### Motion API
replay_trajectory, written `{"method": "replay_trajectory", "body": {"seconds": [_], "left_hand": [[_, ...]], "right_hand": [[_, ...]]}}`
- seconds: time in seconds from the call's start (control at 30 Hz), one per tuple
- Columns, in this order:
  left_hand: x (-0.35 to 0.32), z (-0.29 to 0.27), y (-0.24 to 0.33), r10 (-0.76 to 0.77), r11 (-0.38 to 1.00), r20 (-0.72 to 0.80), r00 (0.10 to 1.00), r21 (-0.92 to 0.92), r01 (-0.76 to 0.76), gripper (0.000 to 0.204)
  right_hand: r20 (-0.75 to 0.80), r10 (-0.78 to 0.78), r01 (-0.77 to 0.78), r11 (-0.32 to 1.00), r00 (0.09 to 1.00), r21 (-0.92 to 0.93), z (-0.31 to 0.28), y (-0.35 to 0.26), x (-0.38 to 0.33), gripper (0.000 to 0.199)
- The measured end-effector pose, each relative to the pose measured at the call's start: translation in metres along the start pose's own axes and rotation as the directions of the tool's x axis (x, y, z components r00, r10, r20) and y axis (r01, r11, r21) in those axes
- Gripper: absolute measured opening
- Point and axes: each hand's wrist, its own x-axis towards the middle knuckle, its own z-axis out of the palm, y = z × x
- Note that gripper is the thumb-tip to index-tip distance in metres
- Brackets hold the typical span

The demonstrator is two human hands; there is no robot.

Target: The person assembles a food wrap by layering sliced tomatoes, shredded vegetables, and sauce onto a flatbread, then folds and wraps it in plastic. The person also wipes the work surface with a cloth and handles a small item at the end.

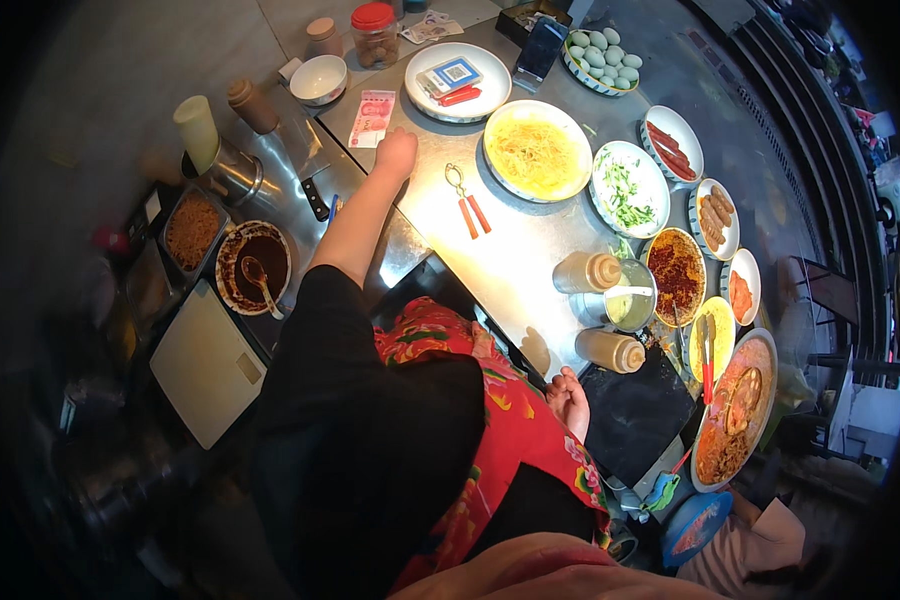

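My left hand (pixel 397 152) is stretched out to the counter, closed, with its knuckles up and fingertips hidden. Just beyond it lies a red banknote (pixel 374 106); I cannot tell whether they touch. A white plate (pixel 419 88) to its right carries a boxed card with a square code and a red packet. Red-handled tongs (pixel 468 205) lie on the steel counter (pixel 475 265) to the right of my left forearm. Close to my red floral apron (pixel 515 400), my right hand (pixel 570 403) hovers with loosely curled fingers and nothing visible in it.
Shredded yellow food fills a bowl (pixel 484 150); chopped greens (pixel 628 190), sausages (pixel 715 216) and eggs (pixel 602 60) stand beyond. Squeeze bottles (pixel 610 351) are beside a black griddle (pixel 635 420). At left are a knife (pixel 315 199), sauce bowl (pixel 232 296) and pale board (pixel 205 365). Someone sits at lower right.
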Motion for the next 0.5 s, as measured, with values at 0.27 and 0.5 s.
{"method": "replay_trajectory", "body": {"seconds": [0.27,0.5], "left_hand": [[-0.072,-0.029,0.024,0.188,-0.56,0.452,0.872,-0.68,0.473,0.037],[-0.085,-0.073,0.037,0.4,-0.596,0.266,0.877,-0.651,0.469,0.045]], "right_hand": [[0.08,-0.105,0.124,0.534,0.991,-0.836,0.057,0.007,0.041,0.017],[0.544,0.021,0.388,-0.723,0.839,-0.571,0.18,0.043,0.179,0.043]]}}
